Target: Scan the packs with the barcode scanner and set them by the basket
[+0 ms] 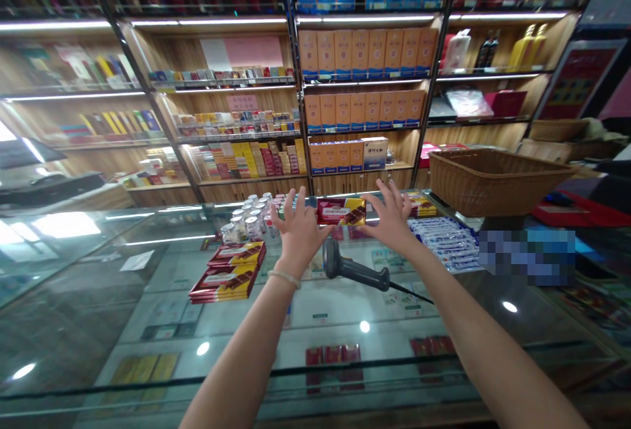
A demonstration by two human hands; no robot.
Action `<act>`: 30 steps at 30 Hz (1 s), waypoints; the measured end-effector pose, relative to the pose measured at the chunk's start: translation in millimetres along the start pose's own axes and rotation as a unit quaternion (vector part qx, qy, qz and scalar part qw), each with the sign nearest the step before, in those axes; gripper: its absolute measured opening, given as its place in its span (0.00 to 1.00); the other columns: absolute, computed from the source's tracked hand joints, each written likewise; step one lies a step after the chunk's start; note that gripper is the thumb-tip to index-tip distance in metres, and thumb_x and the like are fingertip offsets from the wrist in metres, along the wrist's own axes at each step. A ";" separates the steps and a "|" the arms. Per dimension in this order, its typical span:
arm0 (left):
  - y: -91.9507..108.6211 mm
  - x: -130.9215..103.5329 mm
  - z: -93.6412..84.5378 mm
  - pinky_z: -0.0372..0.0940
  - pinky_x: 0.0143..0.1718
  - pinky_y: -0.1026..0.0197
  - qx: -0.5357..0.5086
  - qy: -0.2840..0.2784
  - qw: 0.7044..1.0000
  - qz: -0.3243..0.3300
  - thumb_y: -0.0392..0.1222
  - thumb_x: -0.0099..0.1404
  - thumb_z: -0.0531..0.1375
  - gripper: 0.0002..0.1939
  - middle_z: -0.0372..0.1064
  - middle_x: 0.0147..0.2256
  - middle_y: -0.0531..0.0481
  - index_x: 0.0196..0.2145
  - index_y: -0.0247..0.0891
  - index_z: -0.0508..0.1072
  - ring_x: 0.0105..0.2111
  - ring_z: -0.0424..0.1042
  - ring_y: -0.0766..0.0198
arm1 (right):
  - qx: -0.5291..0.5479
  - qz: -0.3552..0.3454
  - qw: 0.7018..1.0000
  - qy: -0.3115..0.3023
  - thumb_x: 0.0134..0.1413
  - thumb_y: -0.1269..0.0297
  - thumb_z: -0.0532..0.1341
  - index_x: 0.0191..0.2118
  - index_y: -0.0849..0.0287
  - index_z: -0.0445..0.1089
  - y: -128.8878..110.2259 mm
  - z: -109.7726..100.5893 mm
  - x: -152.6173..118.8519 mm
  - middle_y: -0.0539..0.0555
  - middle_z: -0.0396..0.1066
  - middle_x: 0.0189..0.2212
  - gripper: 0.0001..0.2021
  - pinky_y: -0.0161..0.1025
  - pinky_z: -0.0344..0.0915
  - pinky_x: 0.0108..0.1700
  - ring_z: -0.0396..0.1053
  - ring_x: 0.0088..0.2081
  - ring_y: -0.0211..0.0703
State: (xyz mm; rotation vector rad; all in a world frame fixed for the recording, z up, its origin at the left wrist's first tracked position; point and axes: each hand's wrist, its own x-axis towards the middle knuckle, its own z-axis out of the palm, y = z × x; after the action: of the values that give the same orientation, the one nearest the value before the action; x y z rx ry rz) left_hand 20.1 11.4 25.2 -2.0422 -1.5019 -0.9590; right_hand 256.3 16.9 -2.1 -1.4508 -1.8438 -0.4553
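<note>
Between my two hands is a red and yellow chocolate bar (pixel 341 211), held level above the glass counter. My left hand (pixel 300 224) pinches its left end with the thumb below, the other fingers raised. At its right end, my right hand (pixel 389 214) grips it between thumb and fingers. A black barcode scanner (pixel 352 267) lies on the glass just below, its cable running right. To the left are two stacks of similar chocolate bars (pixel 229 274). Small white-capped jars (pixel 251 215) stand in rows behind my left hand.
Blue and white packets (pixel 442 244) lie in a row on the right, near a brown wicker basket (pixel 493 182). More yellow and red packs (pixel 422 204) sit behind my right hand. Shelves of boxes (pixel 367 51) line the wall. The glass counter (pixel 236 350) has a front edge near me.
</note>
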 end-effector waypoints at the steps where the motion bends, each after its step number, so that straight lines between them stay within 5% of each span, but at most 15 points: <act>1: -0.1 -1.7 2.2 0.32 0.71 0.24 -0.001 0.004 1.000 -0.002 0.61 0.63 0.67 0.20 0.55 0.72 0.37 0.42 0.42 0.80 0.72 0.50 0.36 | -0.002 -0.001 1.000 0.000 0.55 0.49 0.69 0.62 0.48 0.68 0.5 0.5 -1.4 0.62 0.47 0.75 0.30 0.71 0.40 0.70 0.39 0.76 0.65; 10: -1.5 -12.0 -0.4 0.34 0.70 0.24 0.003 0.007 1.000 -0.015 0.58 0.64 0.67 0.22 0.53 0.73 0.35 0.49 0.42 0.78 0.73 0.50 0.36 | -0.004 -0.022 0.999 0.026 0.56 0.48 0.69 0.62 0.49 0.68 -3.5 -9.1 -4.5 0.62 0.47 0.75 0.30 0.71 0.39 0.70 0.40 0.75 0.66; 17: 2.2 -15.2 -10.0 0.31 0.72 0.28 0.021 0.006 0.998 0.051 0.53 0.58 0.72 0.44 0.44 0.75 0.37 0.69 0.49 0.64 0.74 0.46 0.37 | -0.022 -0.069 0.997 0.034 0.54 0.50 0.70 0.60 0.52 0.67 -16.7 -27.5 -9.8 0.62 0.47 0.75 0.29 0.71 0.35 0.71 0.40 0.75 0.66; 30: 16.5 -19.5 -14.9 0.30 0.71 0.27 -0.020 0.012 0.994 0.107 0.51 0.57 0.73 0.34 0.50 0.74 0.38 0.60 0.47 0.72 0.73 0.49 0.37 | 0.001 -0.129 0.992 0.014 0.54 0.54 0.69 0.62 0.51 0.64 -44.0 -44.4 -17.6 0.59 0.36 0.78 0.31 0.70 0.31 0.73 0.33 0.77 0.66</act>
State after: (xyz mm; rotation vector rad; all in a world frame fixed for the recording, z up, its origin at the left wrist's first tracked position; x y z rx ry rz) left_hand 28.2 -16.9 21.7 -2.1598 -1.2294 -0.9308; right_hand 231.1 -37.9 21.8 -1.2014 -2.0166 -0.5954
